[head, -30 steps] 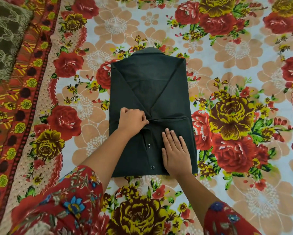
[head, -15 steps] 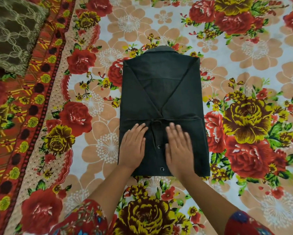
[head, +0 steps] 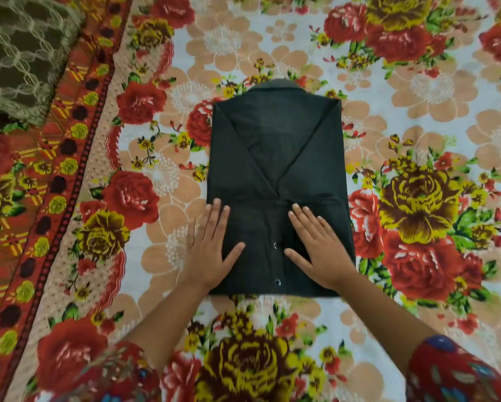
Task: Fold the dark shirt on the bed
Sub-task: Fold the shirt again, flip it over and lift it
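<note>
The dark shirt (head: 275, 158) lies on the floral bedsheet (head: 417, 97) as a tall rectangle, collar at the far end, both sides folded in to a V, buttons showing near the bottom. My left hand (head: 211, 248) rests flat on the shirt's lower left edge, fingers apart, partly over the sheet. My right hand (head: 319, 248) presses flat on the lower right part, fingers spread. Neither hand grips any cloth.
An olive patterned cushion (head: 20, 53) sits at the far left corner. A red and yellow bordered band (head: 40, 198) of the sheet runs down the left side. My red floral sleeves (head: 461, 372) show at the bottom.
My left hand let go of the fold at the shirt's middle and went flat. Both hands then slid apart toward the shirt's lower side edges.
</note>
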